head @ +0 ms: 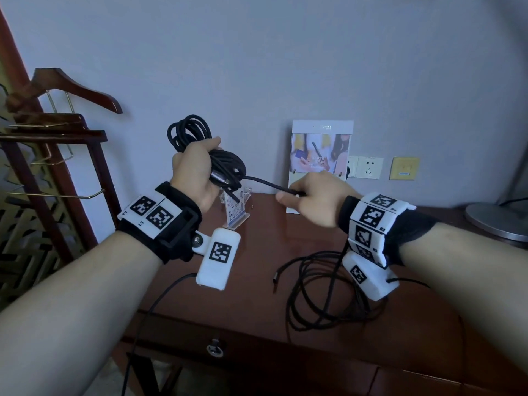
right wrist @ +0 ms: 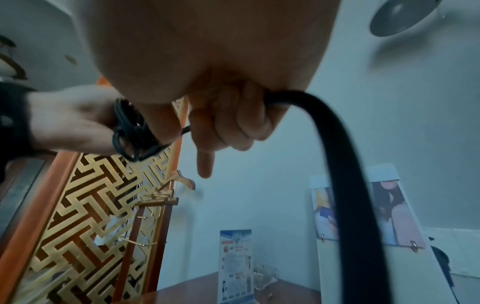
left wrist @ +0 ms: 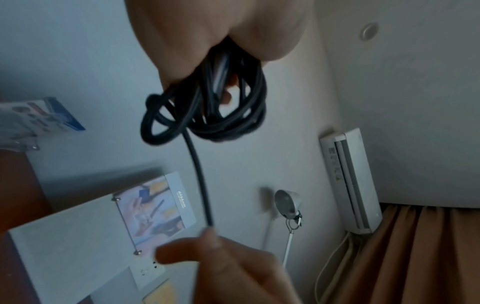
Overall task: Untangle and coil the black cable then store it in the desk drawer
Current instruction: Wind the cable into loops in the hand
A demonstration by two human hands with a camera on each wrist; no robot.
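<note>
My left hand [head: 197,170] is raised above the desk and grips a bundle of coiled black cable [head: 197,138], loops sticking out above and beside the fist; the same coil [left wrist: 207,115] hangs from the fingers in the left wrist view. One strand runs right from the coil to my right hand [head: 311,195], which pinches it and lets it pass through the curled fingers [right wrist: 233,123]. The rest of the black cable [head: 323,292] lies in loose loops on the wooden desk [head: 257,281] below my right wrist. A drawer with a metal pull [head: 214,350] is closed at the desk front.
A small acrylic card stand [head: 235,207] sits at the back of the desk under my left hand. A picture board [head: 320,155] leans on the wall beside sockets [head: 368,167]. A lamp base [head: 497,221] is at the right, a wooden hanger rack [head: 57,132] at the left.
</note>
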